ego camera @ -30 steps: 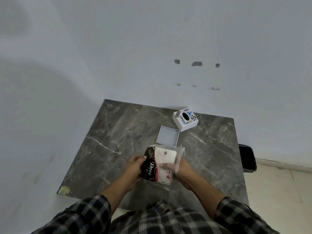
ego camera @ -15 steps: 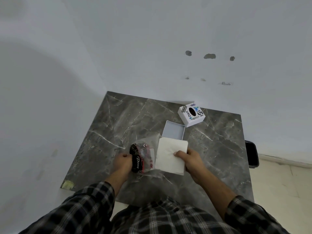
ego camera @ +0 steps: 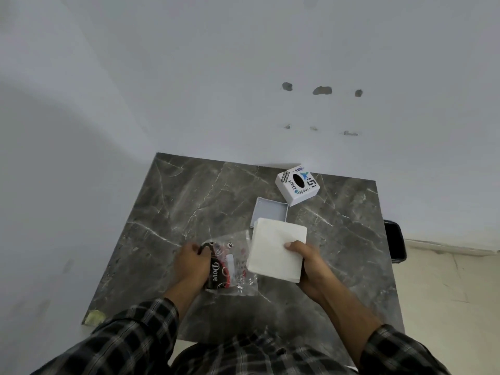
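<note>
My right hand point(ego camera: 308, 266) grips a white stack of napkins point(ego camera: 276, 249) by its near right corner, thumb on top, above the dark marble table point(ego camera: 167, 212). My left hand point(ego camera: 193, 262) holds the clear plastic wrapper point(ego camera: 230, 263) with black and red "Dove" print at its left end. The wrapper looks emptied and lies crumpled just left of the stack. Beyond the stack an open grey box tray point(ego camera: 270, 211) lies on the table, its near edge hidden by the napkins. Farther back stands a white box point(ego camera: 297, 188) with an oval hole and stickers.
White walls close in at the back and the left. A dark bin point(ego camera: 395, 243) stands on the floor off the table's right edge. A yellowish scrap point(ego camera: 93, 318) marks the near left corner. My checked sleeves fill the bottom of the view.
The white napkin stack came out of the wrapper into my right hand. Hands moved apart: wrapper to the left, stack to the right, toward the grey tray.
</note>
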